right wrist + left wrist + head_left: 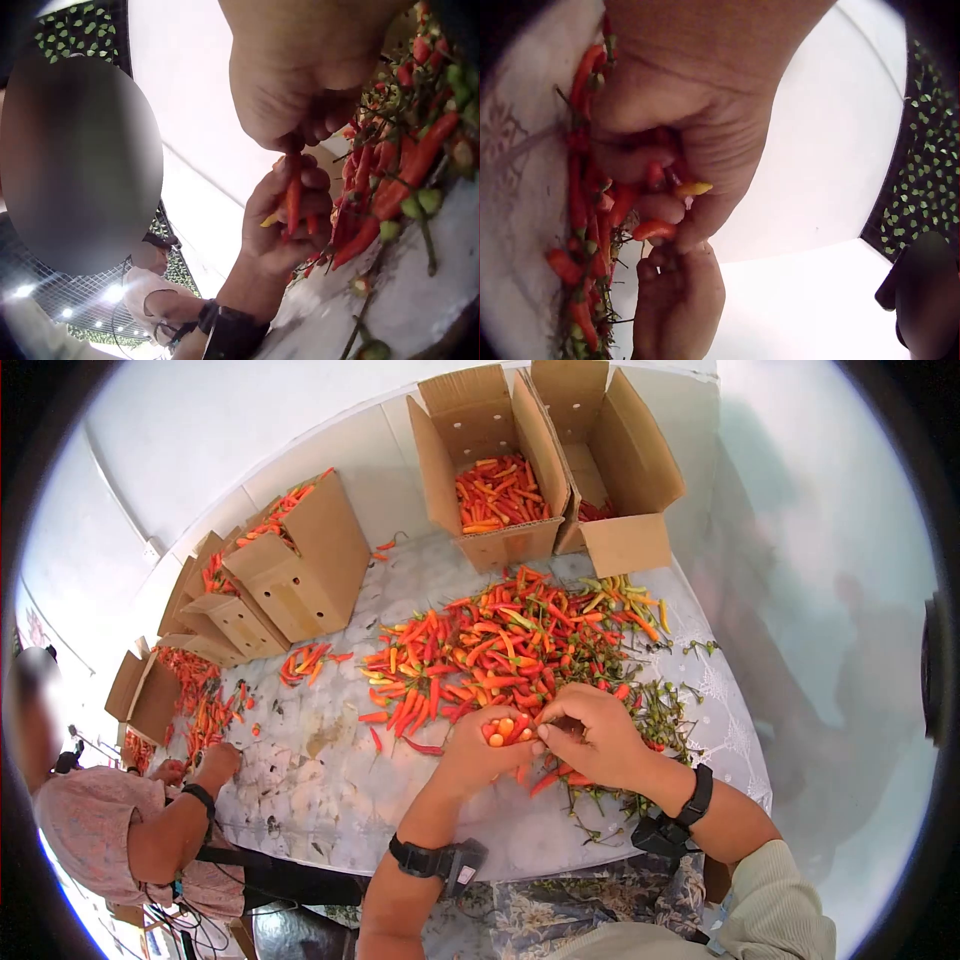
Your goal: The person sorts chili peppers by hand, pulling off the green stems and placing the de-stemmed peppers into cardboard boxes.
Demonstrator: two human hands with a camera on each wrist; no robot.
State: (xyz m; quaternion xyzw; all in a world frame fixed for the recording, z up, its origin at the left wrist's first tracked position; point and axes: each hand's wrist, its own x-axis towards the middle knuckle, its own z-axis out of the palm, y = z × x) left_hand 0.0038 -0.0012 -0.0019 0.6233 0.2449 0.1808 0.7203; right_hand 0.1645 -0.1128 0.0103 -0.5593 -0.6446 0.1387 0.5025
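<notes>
In the head view my left hand (478, 752) curls round several red and orange chili peppers (507, 731), their blunt ends facing up. My right hand (602, 742) meets it, thumb and forefinger together. The right wrist view shows those fingers pinching the top end of a red chili pepper (295, 193), which lies against the left hand's fingers. A yellow pepper tip (698, 188) pokes out of the left fist in the left wrist view. Just beyond both hands spreads a large pile of chili peppers (500, 645) on the table.
Loose green stems (660, 710) lie right of the pile. Two cardboard boxes, one with chilies (505, 495) and an open one (625, 540), stand at the back. More filled boxes (300, 575) line the left. Another person (110, 830) works over chilies at the far left.
</notes>
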